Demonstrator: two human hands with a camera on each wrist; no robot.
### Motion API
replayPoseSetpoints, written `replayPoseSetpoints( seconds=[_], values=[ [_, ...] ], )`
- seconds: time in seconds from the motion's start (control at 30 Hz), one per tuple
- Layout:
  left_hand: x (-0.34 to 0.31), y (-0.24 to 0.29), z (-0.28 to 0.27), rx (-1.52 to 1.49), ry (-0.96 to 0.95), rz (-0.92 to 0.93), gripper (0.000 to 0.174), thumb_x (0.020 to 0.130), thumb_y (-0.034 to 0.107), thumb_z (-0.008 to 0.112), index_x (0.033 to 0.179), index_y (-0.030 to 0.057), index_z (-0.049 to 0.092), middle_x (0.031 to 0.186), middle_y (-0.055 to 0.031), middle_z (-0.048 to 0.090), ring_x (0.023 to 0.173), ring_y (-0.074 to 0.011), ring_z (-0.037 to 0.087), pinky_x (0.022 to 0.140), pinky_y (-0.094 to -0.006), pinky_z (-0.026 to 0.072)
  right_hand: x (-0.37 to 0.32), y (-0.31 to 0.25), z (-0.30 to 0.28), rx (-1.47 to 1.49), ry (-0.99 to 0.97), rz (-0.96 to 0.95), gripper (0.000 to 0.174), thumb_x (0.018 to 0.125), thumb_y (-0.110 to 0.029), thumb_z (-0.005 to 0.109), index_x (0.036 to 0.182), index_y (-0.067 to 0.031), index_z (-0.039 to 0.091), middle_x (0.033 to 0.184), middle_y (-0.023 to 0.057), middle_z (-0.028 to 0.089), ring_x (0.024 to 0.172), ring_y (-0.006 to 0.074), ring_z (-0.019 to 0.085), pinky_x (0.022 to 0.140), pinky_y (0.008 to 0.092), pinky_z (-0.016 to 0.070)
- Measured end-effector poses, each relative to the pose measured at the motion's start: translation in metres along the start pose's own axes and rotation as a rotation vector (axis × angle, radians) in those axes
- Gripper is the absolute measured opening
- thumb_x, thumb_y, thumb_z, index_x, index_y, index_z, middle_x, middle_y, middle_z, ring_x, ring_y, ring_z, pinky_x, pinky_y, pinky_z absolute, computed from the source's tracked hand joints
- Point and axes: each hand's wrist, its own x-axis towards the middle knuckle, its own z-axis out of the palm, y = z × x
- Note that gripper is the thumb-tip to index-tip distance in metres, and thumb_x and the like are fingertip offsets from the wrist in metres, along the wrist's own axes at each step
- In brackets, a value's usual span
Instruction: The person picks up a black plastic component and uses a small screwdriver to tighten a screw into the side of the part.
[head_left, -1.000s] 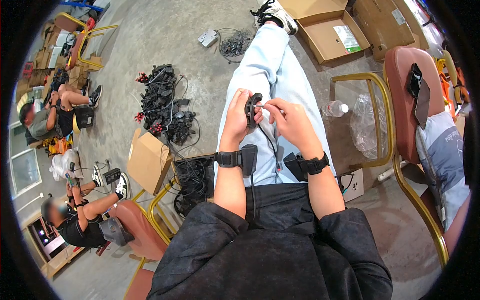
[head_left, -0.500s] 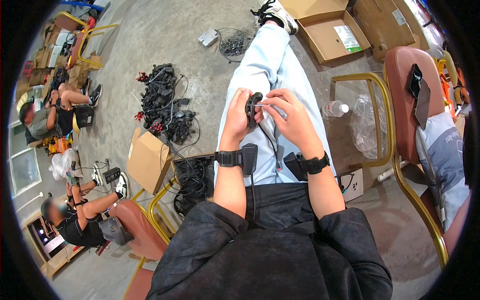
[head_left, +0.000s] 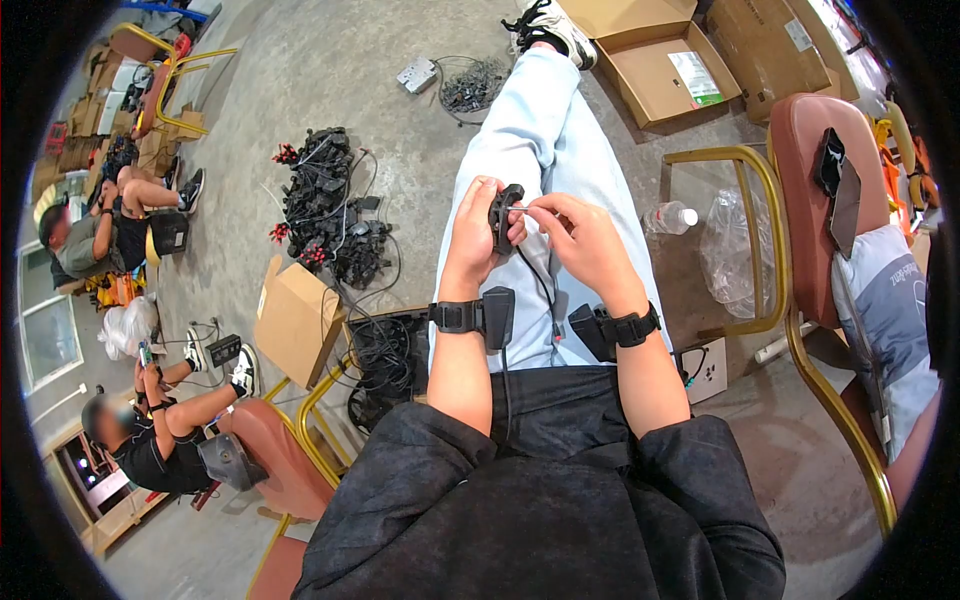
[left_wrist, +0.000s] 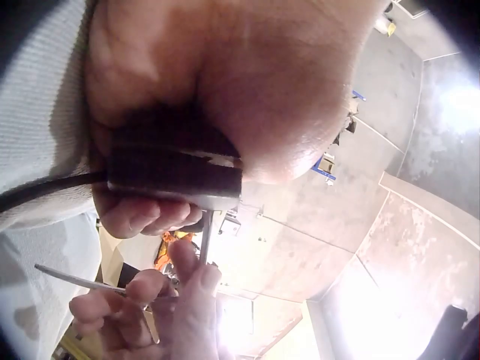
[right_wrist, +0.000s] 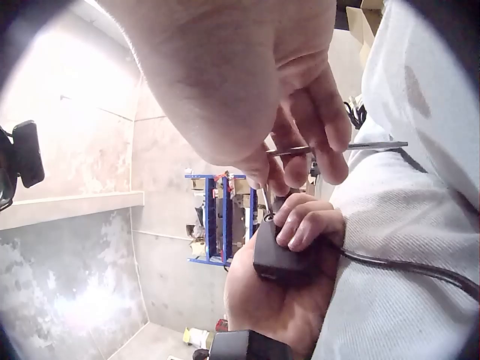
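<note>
My left hand (head_left: 474, 232) grips a small black box-like device (head_left: 507, 215) above my lap, fingers wrapped behind it. A black cable (right_wrist: 397, 266) runs out of the device. With thumb and fingertips, my right hand (head_left: 587, 243) pinches a thin metal shaft (left_wrist: 205, 236). The shaft's far end meets the device's edge in both wrist views. A second slim metal length (right_wrist: 379, 145) crosses the right fingers in the right wrist view. Its join with the shaft is hidden by the fingers.
A heap of black cabled parts (head_left: 340, 210) lies on the floor to the left, beside an open cardboard box (head_left: 295, 315). A water bottle (head_left: 668, 218) and a chair (head_left: 825, 200) stand to the right. Two people sit at the far left.
The right fingers spread out along the metal shaft half a second ago and are now drawn in again. The left hand and the device have stayed in place.
</note>
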Motion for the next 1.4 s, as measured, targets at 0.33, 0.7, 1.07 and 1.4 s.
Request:
replayPoseSetpoints(
  seconds=[0.33, 0.7, 1.07, 1.4],
  values=[
    [0.002, -0.001, -0.002, -0.009, -0.005, 0.008, 0.018, 0.098, 0.026, 0.037, 0.094, 0.0087, 0.042, 0.068, -0.0095, 0.049, 0.048, -0.0157, 0.044, 0.046, -0.0284, 0.0393, 0.0, 0.008, 0.0, -0.067, 0.028, -0.138, 0.012, 0.084, -0.008, 0.06, 0.093, -0.0013, 0.066, 0.083, 0.0095, 0.062, 0.073, 0.0195, 0.059, 0.064, 0.0276, 0.0454],
    [0.001, 0.0, -0.002, 0.018, 0.007, 0.0, 0.019, 0.098, 0.027, 0.037, 0.094, 0.0085, 0.042, 0.068, -0.0088, 0.05, 0.048, -0.0155, 0.045, 0.047, -0.0285, 0.0402, 0.002, 0.005, -0.002, -0.271, 0.115, -0.396, 0.016, 0.079, -0.008, 0.063, 0.094, -0.0081, 0.068, 0.093, 0.0093, 0.061, 0.081, 0.026, 0.06, 0.07, 0.0331, 0.0479],
    [-0.001, 0.001, 0.002, 0.019, 0.032, 0.008, 0.019, 0.097, 0.027, 0.038, 0.096, 0.0081, 0.043, 0.067, -0.0086, 0.047, 0.05, -0.0153, 0.043, 0.047, -0.0288, 0.0377, 0.0, -0.005, -0.005, -0.007, -0.054, 0.084, 0.015, 0.087, -0.013, 0.057, 0.092, -0.0017, 0.066, 0.083, 0.015, 0.066, 0.07, 0.0241, 0.063, 0.062, 0.0313, 0.0473],
    [0.001, -0.001, -0.002, 0.058, -0.005, 0.006, 0.019, 0.098, 0.026, 0.038, 0.093, 0.0088, 0.043, 0.066, -0.0078, 0.049, 0.048, -0.0151, 0.045, 0.047, -0.0281, 0.0399, 0.0, 0.005, -0.001, -0.007, 0.007, -0.137, 0.013, 0.084, -0.011, 0.061, 0.092, -0.0041, 0.067, 0.086, 0.0093, 0.059, 0.076, 0.0214, 0.057, 0.069, 0.03, 0.046]
  ],
)
